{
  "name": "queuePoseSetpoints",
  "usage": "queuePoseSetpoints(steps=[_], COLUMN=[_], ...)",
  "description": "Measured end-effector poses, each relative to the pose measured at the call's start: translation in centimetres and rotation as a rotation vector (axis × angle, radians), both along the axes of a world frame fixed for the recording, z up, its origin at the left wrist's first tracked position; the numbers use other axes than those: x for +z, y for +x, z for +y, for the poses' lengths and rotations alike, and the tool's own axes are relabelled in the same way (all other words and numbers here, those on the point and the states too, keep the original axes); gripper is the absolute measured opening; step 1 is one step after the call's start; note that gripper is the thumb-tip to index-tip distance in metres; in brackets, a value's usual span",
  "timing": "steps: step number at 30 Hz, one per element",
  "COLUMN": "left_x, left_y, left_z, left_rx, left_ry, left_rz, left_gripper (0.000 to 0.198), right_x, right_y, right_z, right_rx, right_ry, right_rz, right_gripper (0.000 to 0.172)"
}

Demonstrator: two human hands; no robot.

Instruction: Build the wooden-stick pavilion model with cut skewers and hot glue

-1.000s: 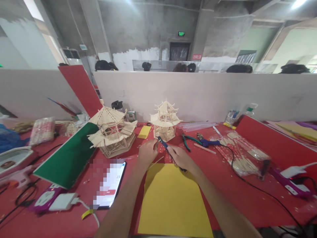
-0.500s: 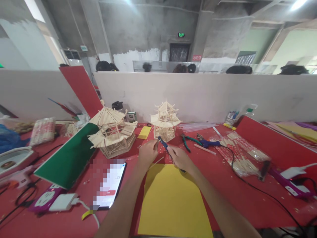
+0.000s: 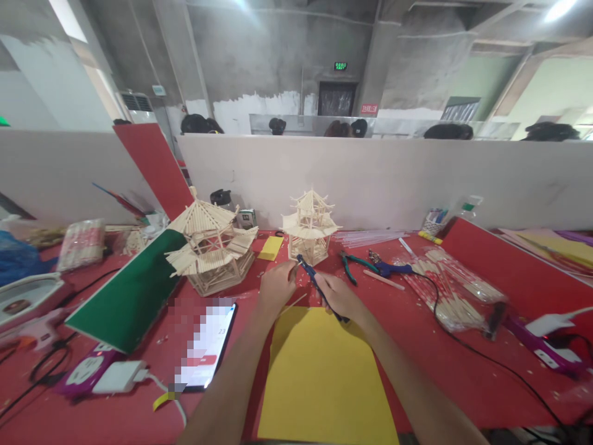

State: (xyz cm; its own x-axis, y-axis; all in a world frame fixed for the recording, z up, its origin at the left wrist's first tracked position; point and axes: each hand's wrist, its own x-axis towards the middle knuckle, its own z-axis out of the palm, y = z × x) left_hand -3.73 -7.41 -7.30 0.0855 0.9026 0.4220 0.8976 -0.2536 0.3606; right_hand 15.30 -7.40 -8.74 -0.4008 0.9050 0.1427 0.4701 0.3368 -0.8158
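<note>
My left hand [image 3: 275,286] is closed in a pinch on a thin wooden stick, held above the red table just in front of a small stick pagoda model [image 3: 309,227]. My right hand [image 3: 340,295] is wrapped round the handles of blue-handled cutters [image 3: 314,279], whose jaws point up-left and meet the stick at my left fingertips. A yellow sheet of paper [image 3: 324,377] lies flat under my forearms. A loose stick [image 3: 293,303] rests at the sheet's top left corner.
A larger stick pagoda [image 3: 209,245] stands to the left, by a green board [image 3: 127,292] and a phone [image 3: 207,345]. Green-handled pliers [image 3: 351,264], a blue glue gun [image 3: 391,267] and bagged sticks [image 3: 451,292] lie right. White partition [image 3: 393,179] behind, with other people's heads above.
Both hands stay almost in place; the cutters' jaws have shifted slightly right and closer onto the stick at my left fingertips.
</note>
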Motion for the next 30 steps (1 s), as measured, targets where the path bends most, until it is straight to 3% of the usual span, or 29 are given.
queuePoseSetpoints(steps=[18,30], left_x=[-0.05,-0.26], left_y=[-0.03,0.02], left_z=[-0.05,0.05], left_rx=[0.008,-0.003], left_ry=[-0.023,0.028], left_rz=[0.03,-0.011], left_gripper=[0.027,0.03], right_x=[0.66,0.41], right_y=[0.03,-0.03], right_z=[-0.08,0.05], right_rx=[-0.019,-0.028], right_ry=[0.206,0.091], right_rz=[-0.077,0.008], right_gripper=[0.042,0.04])
